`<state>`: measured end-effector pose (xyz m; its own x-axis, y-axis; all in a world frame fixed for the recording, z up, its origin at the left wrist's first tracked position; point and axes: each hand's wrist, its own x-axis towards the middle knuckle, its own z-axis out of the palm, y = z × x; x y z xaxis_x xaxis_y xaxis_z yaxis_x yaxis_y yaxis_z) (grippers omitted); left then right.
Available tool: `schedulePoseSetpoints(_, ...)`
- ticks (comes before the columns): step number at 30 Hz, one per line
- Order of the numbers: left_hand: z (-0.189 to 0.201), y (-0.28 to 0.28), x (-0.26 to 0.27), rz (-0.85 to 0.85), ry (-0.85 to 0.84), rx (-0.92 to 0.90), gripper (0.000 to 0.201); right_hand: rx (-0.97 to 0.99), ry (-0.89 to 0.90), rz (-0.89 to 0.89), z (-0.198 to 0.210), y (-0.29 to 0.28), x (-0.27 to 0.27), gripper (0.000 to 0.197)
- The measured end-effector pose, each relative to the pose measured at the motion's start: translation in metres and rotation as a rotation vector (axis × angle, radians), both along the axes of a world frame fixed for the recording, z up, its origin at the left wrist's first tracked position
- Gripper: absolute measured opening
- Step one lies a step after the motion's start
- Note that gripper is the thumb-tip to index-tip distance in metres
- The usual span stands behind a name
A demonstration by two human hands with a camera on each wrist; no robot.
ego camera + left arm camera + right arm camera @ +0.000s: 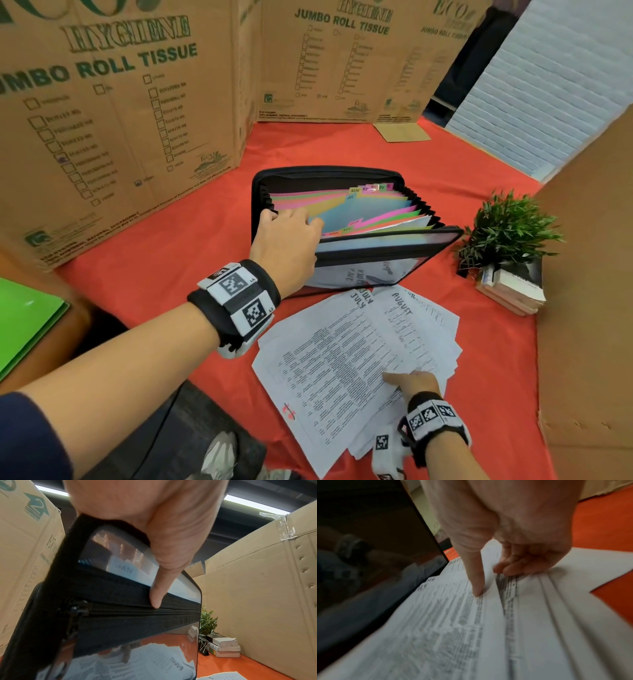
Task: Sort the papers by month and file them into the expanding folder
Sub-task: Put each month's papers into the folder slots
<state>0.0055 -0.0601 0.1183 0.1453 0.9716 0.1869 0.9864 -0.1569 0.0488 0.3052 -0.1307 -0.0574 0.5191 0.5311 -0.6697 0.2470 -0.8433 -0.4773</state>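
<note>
The black expanding folder (359, 246) stands open on the red cloth, with coloured month-tabbed dividers (370, 212) fanned out. My left hand (287, 236) grips its front panel at the left corner. In the left wrist view the thumb (159, 588) lies on the outer face of the folder (120, 615), and the fingers reach over the top edge out of sight. Printed papers (342, 359) lie spread in front, with the top sheets marked JULY and AUGUST. My right hand (416, 382) is at their near right edge. Its thumb (476, 585) presses the top sheet (453, 628) and its curled fingers (508, 569) pinch that sheet's edge.
Cardboard box walls (120, 120) enclose the left, back and right sides. A small potted plant (507, 229) sits on a stack of books (513, 291) right of the folder. A green folder (24, 325) lies at the far left. A white panel (548, 85) leans at the back right.
</note>
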Motion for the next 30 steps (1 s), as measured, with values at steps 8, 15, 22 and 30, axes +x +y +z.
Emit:
schedulePoseSetpoints(8,0.000,0.003,-0.001,0.002,-0.009,-0.001,0.031,0.316,0.280,-0.484,-0.008,0.006,0.026,0.064)
schedulePoseSetpoints(15,0.001,0.005,-0.003,-0.011,-0.038,-0.023,0.028,0.133,0.432,-0.267,0.018,-0.011,0.001,0.027)
schedulePoseSetpoints(22,0.001,0.005,-0.005,-0.039,-0.060,-0.020,0.027,0.493,-0.636,0.290,0.146,0.009,0.024,0.016)
schedulePoseSetpoints(30,0.004,0.005,-0.006,-0.033,-0.059,-0.081,0.031,0.980,-1.139,0.708,0.319,0.071,0.033,0.040)
